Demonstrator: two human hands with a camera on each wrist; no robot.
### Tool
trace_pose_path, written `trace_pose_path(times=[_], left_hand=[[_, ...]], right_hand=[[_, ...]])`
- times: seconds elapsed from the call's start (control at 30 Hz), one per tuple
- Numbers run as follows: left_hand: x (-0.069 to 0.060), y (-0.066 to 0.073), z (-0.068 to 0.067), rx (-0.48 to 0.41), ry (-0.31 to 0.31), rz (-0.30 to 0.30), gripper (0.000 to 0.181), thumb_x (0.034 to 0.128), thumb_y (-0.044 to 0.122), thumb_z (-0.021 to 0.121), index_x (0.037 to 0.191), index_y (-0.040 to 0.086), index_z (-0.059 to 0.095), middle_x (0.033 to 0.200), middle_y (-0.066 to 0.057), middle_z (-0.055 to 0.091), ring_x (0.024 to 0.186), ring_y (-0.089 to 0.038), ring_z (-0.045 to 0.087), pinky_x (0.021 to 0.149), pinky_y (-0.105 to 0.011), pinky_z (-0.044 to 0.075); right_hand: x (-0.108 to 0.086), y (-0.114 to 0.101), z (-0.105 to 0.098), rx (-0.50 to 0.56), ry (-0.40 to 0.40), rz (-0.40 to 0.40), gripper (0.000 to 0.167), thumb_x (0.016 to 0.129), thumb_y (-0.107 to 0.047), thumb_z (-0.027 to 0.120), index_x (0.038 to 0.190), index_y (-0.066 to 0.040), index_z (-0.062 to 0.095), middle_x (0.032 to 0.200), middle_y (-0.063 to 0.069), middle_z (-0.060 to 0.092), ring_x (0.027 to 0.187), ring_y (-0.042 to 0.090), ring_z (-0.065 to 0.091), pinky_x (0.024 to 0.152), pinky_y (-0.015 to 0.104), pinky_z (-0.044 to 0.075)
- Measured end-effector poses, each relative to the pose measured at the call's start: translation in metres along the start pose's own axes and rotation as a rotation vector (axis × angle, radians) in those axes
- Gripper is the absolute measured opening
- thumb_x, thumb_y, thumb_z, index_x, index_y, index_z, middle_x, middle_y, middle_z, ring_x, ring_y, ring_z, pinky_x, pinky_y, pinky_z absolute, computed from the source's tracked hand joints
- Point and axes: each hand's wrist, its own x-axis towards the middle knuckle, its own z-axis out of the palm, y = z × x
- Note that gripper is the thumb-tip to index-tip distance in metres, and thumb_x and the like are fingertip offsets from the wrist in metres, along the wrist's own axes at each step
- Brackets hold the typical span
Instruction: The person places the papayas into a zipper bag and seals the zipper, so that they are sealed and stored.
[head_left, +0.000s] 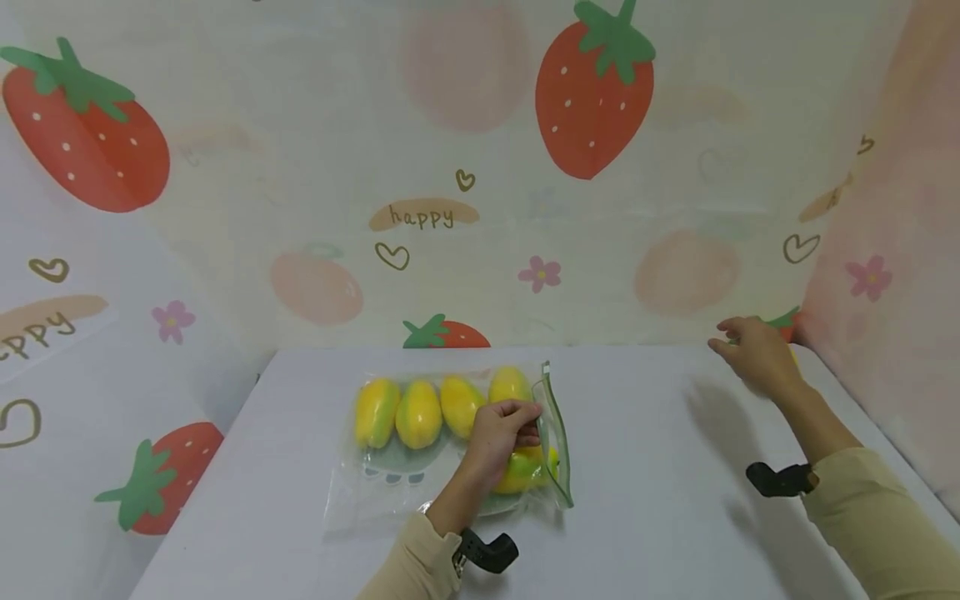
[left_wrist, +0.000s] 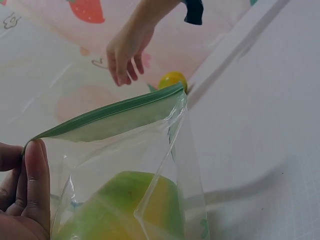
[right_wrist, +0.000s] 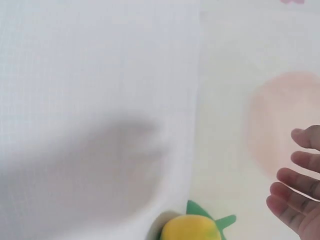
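A clear zip bag [head_left: 345,500] with a green zip edge [left_wrist: 110,111] lies on the table. Several yellow-green, mango-like fruits [head_left: 418,414] are inside it, most in a row along the far side. My left hand [head_left: 498,437] pinches the rim of the bag's mouth between thumb and fingers, the mouth facing right. Raised over the far right of the table, my right hand [head_left: 757,358] holds nothing, its fingers loosely spread and slightly bent. Another yellow fruit [right_wrist: 191,229] sits near the back right corner, mostly hidden behind that hand in the head view.
A white table [head_left: 637,517] stands against a back wall [head_left: 480,283] covered with strawberry and "happy" prints. A pink side wall [head_left: 900,350] borders it on the right. A black wrist camera [head_left: 780,481] sits on my right wrist.
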Motion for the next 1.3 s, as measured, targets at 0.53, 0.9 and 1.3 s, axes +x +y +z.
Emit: trace_pose_path(times=[0.53,0.9,1.3], left_hand=[[-0.001,0.002,0.001,-0.006,0.001,0.013,0.03,0.0924,0.013,0.065,0.106,-0.014,0.065,0.071,0.001,0.062,0.063,-0.009,0.059,0.06,-0.019,0.056],[-0.003,0.002,0.002,-0.003,0.008,0.01,0.03,0.0934,0.015,0.065,0.107,-0.011,0.066,0.07,0.002,0.062,0.064,-0.009,0.06,0.059,-0.019,0.057],[-0.001,0.001,0.001,-0.003,0.007,-0.007,0.027,0.0928,0.013,0.065,0.107,-0.011,0.067,0.07,0.0,0.062,0.064,-0.009,0.06,0.06,-0.019,0.057]], right_hand=[[0.01,0.027,-0.001,-0.061,0.027,0.113,0.046,0.096,-0.023,0.056,0.122,0.015,0.052,0.117,0.04,0.053,0.11,0.057,0.048,0.093,0.066,0.04],[0.013,0.05,0.003,-0.063,0.006,0.207,0.055,0.097,-0.03,0.054,0.132,0.012,0.047,0.135,0.039,0.044,0.12,0.058,0.04,0.1,0.067,0.036],[0.006,0.068,0.011,-0.015,0.035,0.35,0.06,0.094,-0.033,0.054,0.133,0.012,0.042,0.132,0.043,0.032,0.119,0.06,0.029,0.091,0.065,0.036]])
